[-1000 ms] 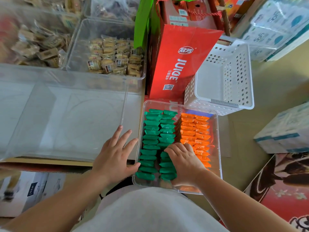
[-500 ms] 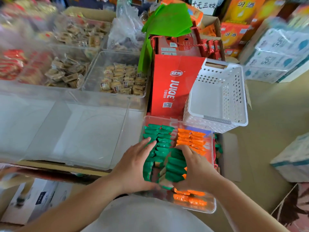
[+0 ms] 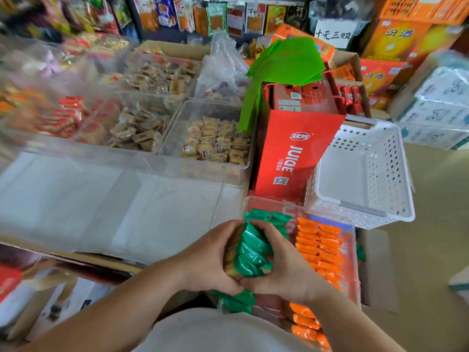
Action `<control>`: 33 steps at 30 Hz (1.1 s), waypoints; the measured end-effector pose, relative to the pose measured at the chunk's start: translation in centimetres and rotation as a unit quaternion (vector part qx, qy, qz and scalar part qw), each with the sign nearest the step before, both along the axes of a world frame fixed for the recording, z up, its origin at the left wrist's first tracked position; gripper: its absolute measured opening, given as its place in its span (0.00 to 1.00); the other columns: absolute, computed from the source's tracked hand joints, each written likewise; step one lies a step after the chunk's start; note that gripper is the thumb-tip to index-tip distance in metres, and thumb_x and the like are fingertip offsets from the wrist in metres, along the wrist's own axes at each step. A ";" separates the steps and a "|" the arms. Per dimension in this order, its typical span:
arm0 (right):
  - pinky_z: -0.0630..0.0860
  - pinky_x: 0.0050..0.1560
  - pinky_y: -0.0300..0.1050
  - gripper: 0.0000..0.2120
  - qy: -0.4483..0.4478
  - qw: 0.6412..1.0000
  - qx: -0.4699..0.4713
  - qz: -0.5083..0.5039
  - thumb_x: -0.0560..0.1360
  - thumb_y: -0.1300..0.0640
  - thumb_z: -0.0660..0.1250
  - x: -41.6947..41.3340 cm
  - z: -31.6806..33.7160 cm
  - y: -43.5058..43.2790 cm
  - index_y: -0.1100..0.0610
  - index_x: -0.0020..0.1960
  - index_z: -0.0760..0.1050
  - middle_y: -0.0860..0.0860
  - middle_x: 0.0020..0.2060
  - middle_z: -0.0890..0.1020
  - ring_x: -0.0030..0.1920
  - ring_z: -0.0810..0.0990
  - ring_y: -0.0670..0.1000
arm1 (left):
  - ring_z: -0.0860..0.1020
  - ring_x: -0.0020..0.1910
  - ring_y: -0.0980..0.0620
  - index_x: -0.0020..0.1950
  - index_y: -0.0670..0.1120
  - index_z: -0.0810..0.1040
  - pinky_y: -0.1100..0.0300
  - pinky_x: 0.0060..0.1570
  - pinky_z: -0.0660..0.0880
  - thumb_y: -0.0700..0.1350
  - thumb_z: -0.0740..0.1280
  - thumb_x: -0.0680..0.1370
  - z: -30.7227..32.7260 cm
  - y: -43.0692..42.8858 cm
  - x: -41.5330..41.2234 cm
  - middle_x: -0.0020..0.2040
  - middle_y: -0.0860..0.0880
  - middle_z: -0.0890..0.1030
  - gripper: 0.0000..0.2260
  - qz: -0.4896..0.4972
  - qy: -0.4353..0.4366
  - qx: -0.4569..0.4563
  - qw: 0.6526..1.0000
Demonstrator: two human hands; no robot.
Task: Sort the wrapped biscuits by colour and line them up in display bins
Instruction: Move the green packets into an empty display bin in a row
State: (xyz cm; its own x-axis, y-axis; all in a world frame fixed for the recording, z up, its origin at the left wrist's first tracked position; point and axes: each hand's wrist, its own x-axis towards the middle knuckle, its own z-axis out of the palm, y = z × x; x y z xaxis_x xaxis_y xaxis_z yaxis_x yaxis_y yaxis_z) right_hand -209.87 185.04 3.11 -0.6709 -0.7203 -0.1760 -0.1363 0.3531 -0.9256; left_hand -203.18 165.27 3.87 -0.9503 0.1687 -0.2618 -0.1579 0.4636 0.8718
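Your left hand (image 3: 210,260) and right hand (image 3: 286,270) cup together, heels meeting. Both grips curl round a stack of glossy green wrapped biscuits (image 3: 250,255), over the clear bin (image 3: 269,203), beside orange rows (image 3: 319,247).

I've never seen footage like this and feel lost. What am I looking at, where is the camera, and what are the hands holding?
No machine here: a person works with bare hands. The single picture comes from a camera on their head, looking forward and down, so the arms reach in from the bottom. The left hand and right hand squeeze a row of green biscuits between them, over a clear bin. In that bin lie orange biscuits in rows on the right and more green ones. Behind it stand a white basket and a red juice box.
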 end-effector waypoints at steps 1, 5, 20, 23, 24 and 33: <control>0.75 0.64 0.41 0.47 0.009 1.000 0.007 0.002 0.59 0.54 0.84 0.1 -0.2 -1.5 0.44 0.72 0.64 0.40 0.63 0.75 0.65 0.75 0.42 | 0.77 0.62 0.60 0.71 0.59 0.65 0.55 0.63 0.76 0.45 0.83 0.60 -0.1 -1.5 0.1 0.62 0.62 0.76 0.44 0.006 -0.002 -0.012 1.000; 0.74 0.58 0.34 0.52 0.016 0.999 0.033 0.008 0.59 0.38 0.81 0.2 -1.0 -7.6 0.41 0.76 0.58 0.38 0.67 0.69 0.66 0.71 0.38 | 0.73 0.62 0.62 0.68 0.63 0.62 0.59 0.61 0.75 0.56 0.83 0.59 -0.3 -8.4 0.3 0.62 0.66 0.71 0.44 0.017 -0.001 -0.091 0.996; 0.80 0.50 0.40 0.31 0.003 0.929 0.320 -0.185 0.75 0.56 0.72 1.9 -5.4 -16.2 0.44 0.76 0.67 0.40 0.53 0.80 0.44 0.81 0.41 | 0.71 0.60 0.43 0.72 0.49 0.58 0.45 0.57 0.70 0.59 0.75 0.63 -13.3 -17.2 -3.5 0.63 0.46 0.70 0.43 -0.215 -0.039 -0.399 0.891; 0.80 0.53 0.43 0.30 0.011 0.922 0.333 -0.196 0.76 0.59 0.69 2.2 -5.5 -16.4 0.44 0.76 0.66 0.41 0.46 0.81 0.44 0.81 0.43 | 0.70 0.60 0.42 0.71 0.47 0.59 0.43 0.55 0.71 0.56 0.76 0.63 -14.5 -15.8 -3.2 0.62 0.45 0.69 0.43 -0.255 -0.011 -0.407 0.877; 0.80 0.51 0.42 0.30 0.005 0.921 0.331 -0.205 0.77 0.60 0.68 2.3 -5.5 -16.4 0.43 0.75 0.66 0.41 0.44 0.81 0.43 0.81 0.43 | 0.70 0.59 0.43 0.70 0.47 0.59 0.44 0.53 0.72 0.56 0.76 0.63 -14.8 -15.4 -3.1 0.62 0.45 0.69 0.42 -0.259 -0.008 -0.409 0.875; 0.82 0.53 0.43 0.29 -0.016 0.914 0.341 -0.218 0.79 0.57 0.68 2.4 -5.4 -16.6 0.39 0.75 0.62 0.39 0.43 0.81 0.45 0.81 0.43 | 0.70 0.59 0.48 0.72 0.52 0.61 0.53 0.56 0.74 0.75 0.70 0.63 -15.9 -16.0 -3.8 0.62 0.49 0.69 0.46 -0.246 -0.069 -0.275 0.927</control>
State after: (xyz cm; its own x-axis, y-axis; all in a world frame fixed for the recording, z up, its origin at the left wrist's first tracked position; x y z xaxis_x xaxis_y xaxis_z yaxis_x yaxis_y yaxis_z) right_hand -207.47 168.40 -2.34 -0.8542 -0.1014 -0.5099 0.1783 0.8642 -0.4706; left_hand -207.02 149.26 -12.05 -0.7451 0.3774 -0.5498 0.0985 0.8777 0.4690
